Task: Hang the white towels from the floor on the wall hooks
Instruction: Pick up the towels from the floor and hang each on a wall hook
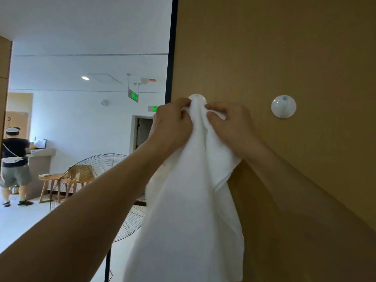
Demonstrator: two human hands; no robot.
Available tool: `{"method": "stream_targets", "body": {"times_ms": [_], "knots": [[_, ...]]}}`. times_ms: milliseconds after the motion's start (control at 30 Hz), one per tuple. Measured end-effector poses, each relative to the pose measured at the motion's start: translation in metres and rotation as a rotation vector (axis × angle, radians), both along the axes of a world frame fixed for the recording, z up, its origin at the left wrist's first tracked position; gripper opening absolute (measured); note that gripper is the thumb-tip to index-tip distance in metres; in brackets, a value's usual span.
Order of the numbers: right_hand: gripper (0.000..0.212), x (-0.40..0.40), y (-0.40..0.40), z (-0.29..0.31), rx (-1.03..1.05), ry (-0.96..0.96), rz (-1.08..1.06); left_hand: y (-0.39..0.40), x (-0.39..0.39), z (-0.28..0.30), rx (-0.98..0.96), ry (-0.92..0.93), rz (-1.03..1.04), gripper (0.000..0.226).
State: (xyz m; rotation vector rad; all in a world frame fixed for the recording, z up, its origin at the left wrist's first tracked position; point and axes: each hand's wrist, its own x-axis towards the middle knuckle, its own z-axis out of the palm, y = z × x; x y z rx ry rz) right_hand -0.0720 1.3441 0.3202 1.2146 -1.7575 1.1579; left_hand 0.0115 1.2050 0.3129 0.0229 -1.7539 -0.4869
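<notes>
The brown wooden wall (284,47) fills the right part of the view, and I use it as the landmark. To the left of the wall the room opens, and there a big standing fan (97,180) with a wire cage is near the wall's dark edge; farther from the wall a person in a dark shirt (14,159) stands at a counter, turned away. Against the wall hangs the white towel (189,210), its long part falling down along the wall's left side to the bottom of the view. The top of the towel is bunched at a white round hook (197,97) on the wall and covers most of it. The left hand (173,123) grips the towel's top with curled fingers, just left of this hook. The right hand (230,127) pinches the cloth on the other side, also closed around it. A second white hook (283,106), bare, sits on the wall further right.
</notes>
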Motion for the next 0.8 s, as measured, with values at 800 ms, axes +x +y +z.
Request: {"method": "stream_targets", "body": {"times_ms": [800], "knots": [[0.057,0.111,-0.030,-0.158,0.269,-0.413,-0.497,-0.031,0.030,-0.150,-0.076,-0.255,-0.493,0.062]]}}
